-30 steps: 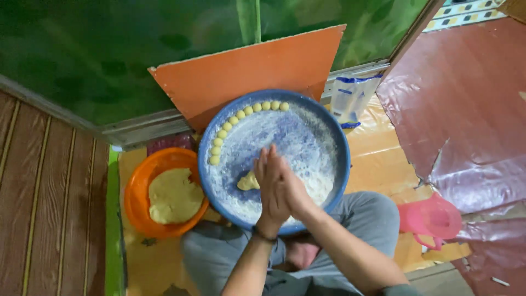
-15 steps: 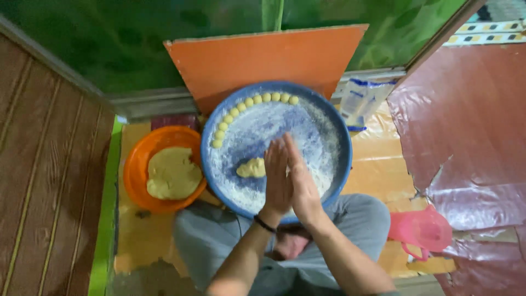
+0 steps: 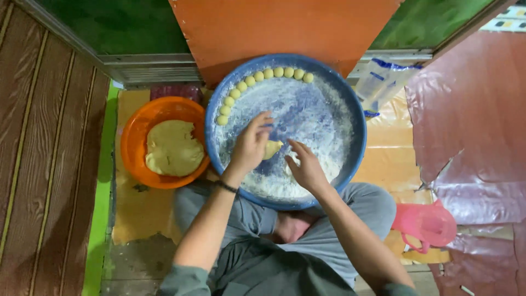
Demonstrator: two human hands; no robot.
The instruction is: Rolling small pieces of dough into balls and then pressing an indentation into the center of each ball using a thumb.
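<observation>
A wide blue basin [image 3: 356, 112] dusted with white flour rests on my lap. Several small dough balls [image 3: 257, 77] line its far left rim in an arc. My left hand [image 3: 249, 145] reaches into the basin and pinches a yellow piece of dough [image 3: 272, 148] lying in the flour. My right hand [image 3: 307, 167] hovers just right of that piece with fingers spread and holds nothing. An orange bowl [image 3: 134, 140] beside the basin on the left holds a large lump of dough [image 3: 172, 148].
An orange board [image 3: 285, 27] leans upright behind the basin. A plastic bag of flour [image 3: 381, 82] lies at the right rear. A pink plastic jug [image 3: 424, 225] sits by my right knee. Wooden planks run along the left, reddish sheeting on the right.
My palms were pressed together above the basin; now they have parted. The left hand has dropped onto the dough piece in the flour, and the right hand has opened beside it.
</observation>
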